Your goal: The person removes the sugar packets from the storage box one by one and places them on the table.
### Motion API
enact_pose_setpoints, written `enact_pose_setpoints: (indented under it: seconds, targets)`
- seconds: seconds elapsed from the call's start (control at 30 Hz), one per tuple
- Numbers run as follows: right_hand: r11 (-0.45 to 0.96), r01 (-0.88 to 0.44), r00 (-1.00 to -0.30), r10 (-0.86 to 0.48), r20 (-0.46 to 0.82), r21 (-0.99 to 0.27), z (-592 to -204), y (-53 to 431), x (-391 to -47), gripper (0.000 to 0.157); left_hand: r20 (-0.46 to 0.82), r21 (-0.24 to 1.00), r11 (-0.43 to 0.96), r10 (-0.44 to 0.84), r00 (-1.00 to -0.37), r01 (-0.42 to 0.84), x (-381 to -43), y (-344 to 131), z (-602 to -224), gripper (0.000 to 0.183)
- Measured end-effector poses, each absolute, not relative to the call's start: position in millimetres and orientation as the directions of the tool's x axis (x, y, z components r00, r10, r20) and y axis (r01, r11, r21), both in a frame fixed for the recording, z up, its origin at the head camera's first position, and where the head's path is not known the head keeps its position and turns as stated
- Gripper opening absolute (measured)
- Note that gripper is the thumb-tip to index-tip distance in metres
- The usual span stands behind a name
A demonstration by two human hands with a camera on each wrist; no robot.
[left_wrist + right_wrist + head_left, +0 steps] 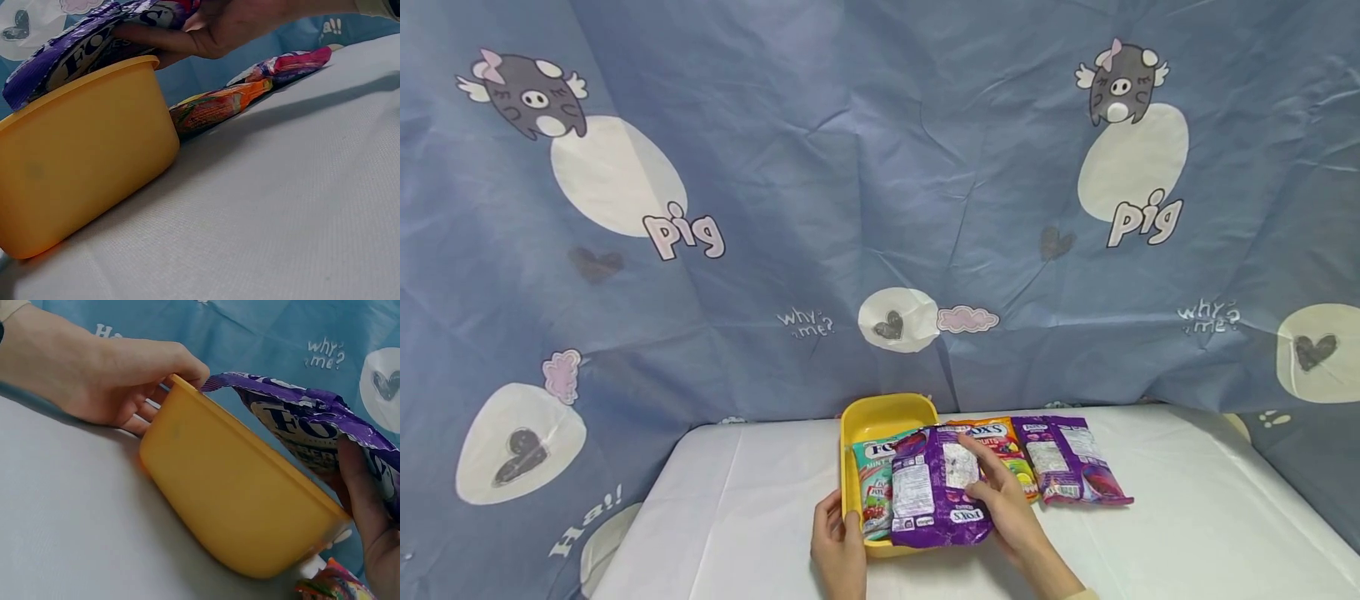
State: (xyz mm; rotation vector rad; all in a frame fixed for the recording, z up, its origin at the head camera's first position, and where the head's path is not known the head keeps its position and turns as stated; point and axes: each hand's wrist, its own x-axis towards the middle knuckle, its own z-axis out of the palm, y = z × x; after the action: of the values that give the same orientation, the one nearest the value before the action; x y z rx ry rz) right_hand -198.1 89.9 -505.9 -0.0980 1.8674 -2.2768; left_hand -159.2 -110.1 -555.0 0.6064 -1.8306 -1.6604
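The purple bag (pixel 917 492) is overhanging the yellow tub's (pixel 889 410) right side; the right hand (pixel 1006 504) is gripping it, the left hand (pixel 838 546) is holding the left rim. If released too early, the bag may be sliding outside.

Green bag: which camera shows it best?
The head view: it looks down into the tub, showing the front of the green bag, partly covered by the purple bag. Both wrist views see the tub from outside and show none of the green bag.
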Motion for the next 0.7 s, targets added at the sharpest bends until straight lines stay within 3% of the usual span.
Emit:
enact_pose_setpoints:
  seconds: [0.7]
  targets:
    - [-0.215,0.131,-0.978,-0.189,-0.09,-0.968,-506.7,112.0,-175.4,0.064,0.133,0.986,0.163,-0.701,-0.701,0.025,-163.3,-109.8,-556.2,0.032]
